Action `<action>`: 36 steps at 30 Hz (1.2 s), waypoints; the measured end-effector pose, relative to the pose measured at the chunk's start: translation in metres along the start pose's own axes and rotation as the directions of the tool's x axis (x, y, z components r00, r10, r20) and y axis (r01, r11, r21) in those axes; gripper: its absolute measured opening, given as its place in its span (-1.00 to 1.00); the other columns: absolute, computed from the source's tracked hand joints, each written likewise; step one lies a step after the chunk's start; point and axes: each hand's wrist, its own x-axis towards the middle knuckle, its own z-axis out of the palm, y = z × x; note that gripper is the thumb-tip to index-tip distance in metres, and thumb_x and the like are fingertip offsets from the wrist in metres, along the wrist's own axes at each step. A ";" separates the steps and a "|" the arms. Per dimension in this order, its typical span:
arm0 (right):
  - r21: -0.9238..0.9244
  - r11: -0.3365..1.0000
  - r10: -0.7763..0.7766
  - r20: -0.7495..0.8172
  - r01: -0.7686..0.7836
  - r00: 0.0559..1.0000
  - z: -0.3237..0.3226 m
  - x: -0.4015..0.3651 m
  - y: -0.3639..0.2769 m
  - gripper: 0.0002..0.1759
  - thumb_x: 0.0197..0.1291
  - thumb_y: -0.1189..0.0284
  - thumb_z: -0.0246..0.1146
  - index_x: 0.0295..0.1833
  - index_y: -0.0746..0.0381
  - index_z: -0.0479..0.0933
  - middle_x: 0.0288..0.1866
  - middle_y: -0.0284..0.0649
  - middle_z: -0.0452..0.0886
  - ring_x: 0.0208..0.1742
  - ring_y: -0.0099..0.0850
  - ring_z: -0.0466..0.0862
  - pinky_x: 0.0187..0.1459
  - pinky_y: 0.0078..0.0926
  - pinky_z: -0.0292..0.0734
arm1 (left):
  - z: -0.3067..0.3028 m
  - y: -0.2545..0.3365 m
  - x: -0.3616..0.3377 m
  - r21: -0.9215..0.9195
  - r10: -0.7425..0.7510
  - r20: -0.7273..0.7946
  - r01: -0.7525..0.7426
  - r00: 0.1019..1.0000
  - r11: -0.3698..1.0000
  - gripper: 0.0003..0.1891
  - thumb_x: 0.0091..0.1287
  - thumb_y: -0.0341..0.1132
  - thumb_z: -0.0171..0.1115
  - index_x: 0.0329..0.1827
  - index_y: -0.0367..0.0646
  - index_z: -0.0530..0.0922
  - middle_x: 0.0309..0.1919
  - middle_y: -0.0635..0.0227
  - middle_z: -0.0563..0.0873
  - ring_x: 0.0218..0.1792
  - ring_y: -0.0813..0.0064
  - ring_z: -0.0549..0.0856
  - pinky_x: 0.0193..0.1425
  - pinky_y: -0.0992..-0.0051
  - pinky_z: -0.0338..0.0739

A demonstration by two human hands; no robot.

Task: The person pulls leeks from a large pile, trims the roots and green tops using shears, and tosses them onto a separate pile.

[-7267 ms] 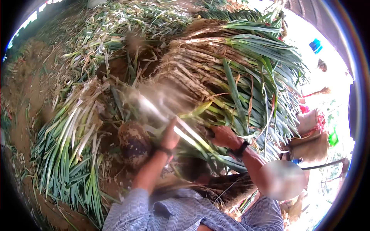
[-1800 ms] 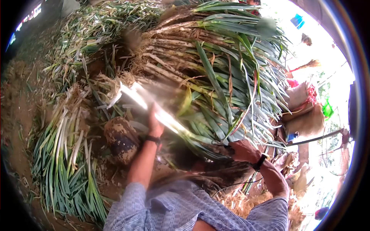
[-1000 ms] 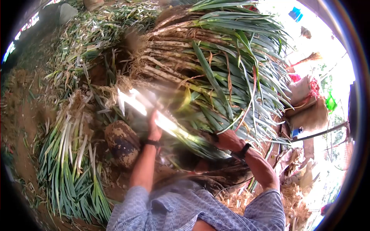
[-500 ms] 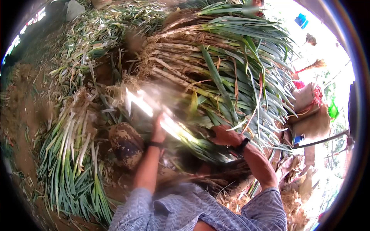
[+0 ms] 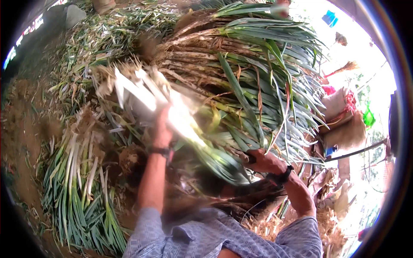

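Observation:
My left hand (image 5: 161, 124) is wrapped round a bunch of leeks (image 5: 189, 134), its white stems and roots pointing up and left, its green leaves trailing down and right. My right hand (image 5: 263, 161) is closed near the leafy end of that bunch, on something dark that I cannot make out. Above both hands lies a large heap of untrimmed leeks (image 5: 258, 77) with brown roots on the left and green tops on the right. On the ground at lower left rests a pile of cleaner leeks (image 5: 77, 189).
Leaf scraps (image 5: 116, 34) cover the ground at upper left. Rolled sacks (image 5: 344, 129) lie at the right, near a green bag (image 5: 368, 117) and a dark pole (image 5: 357, 151). Part of a person's hand (image 5: 280, 7) shows at the top edge.
My left hand has moved up and left with the leeks, whose stems and roots now show over a wider area. My right hand has shifted slightly down and right.

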 end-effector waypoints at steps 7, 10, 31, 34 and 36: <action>-0.054 0.998 -0.012 -0.031 0.011 0.999 0.001 0.036 -0.008 -0.62 0.21 0.15 0.27 -0.04 0.22 0.63 -0.27 0.02 0.71 -0.20 -0.04 0.73 -0.17 -0.10 0.59 | 0.009 0.032 0.071 0.234 0.005 0.072 -0.022 0.997 0.972 -0.63 0.26 -0.26 0.41 0.09 -0.18 0.59 -0.08 0.26 0.67 -0.07 0.28 0.69 0.02 0.27 0.69; 0.078 0.997 -0.023 0.112 0.015 0.993 0.010 0.067 0.012 -0.60 0.22 0.15 0.27 -0.02 0.25 0.63 -0.26 0.00 0.72 -0.23 -0.05 0.73 -0.17 -0.13 0.60 | 0.004 0.032 0.064 0.172 -0.002 0.095 -0.014 0.995 0.985 -0.63 0.23 -0.29 0.43 0.06 -0.22 0.58 -0.10 0.26 0.64 -0.09 0.28 0.68 0.06 0.24 0.69; 0.131 0.990 -0.059 0.083 0.048 0.995 0.022 0.122 0.021 -0.49 0.05 -0.02 0.37 -0.22 0.27 0.70 -0.37 0.01 0.71 -0.25 -0.08 0.72 -0.18 -0.11 0.56 | -0.017 0.099 0.037 0.421 0.340 0.041 -0.324 0.940 0.847 -0.66 0.39 -0.02 0.26 -0.10 -0.13 0.52 -0.35 0.23 0.69 -0.21 0.32 0.72 -0.01 0.28 0.64; 0.144 0.988 -0.047 0.000 0.047 0.999 0.037 0.128 0.041 -0.50 0.04 -0.01 0.39 -0.22 0.27 0.70 -0.34 0.01 0.71 -0.24 -0.10 0.73 -0.18 -0.13 0.57 | 0.010 0.202 -0.004 0.379 0.430 0.150 -0.453 0.890 0.807 -0.64 0.45 0.02 0.22 -0.13 -0.14 0.54 -0.37 0.33 0.63 -0.28 0.43 0.63 -0.06 0.38 0.55; 0.043 0.974 -0.216 -0.113 0.222 0.970 0.078 0.156 0.087 -0.49 0.04 0.01 0.40 -0.19 0.28 0.70 -0.32 0.01 0.72 -0.22 -0.11 0.74 -0.17 -0.14 0.57 | 0.023 0.276 -0.038 0.474 0.551 0.108 -0.529 0.828 0.704 -0.67 0.48 -0.01 0.20 -0.19 -0.13 0.57 -0.31 0.34 0.64 -0.27 0.44 0.63 -0.04 0.38 0.56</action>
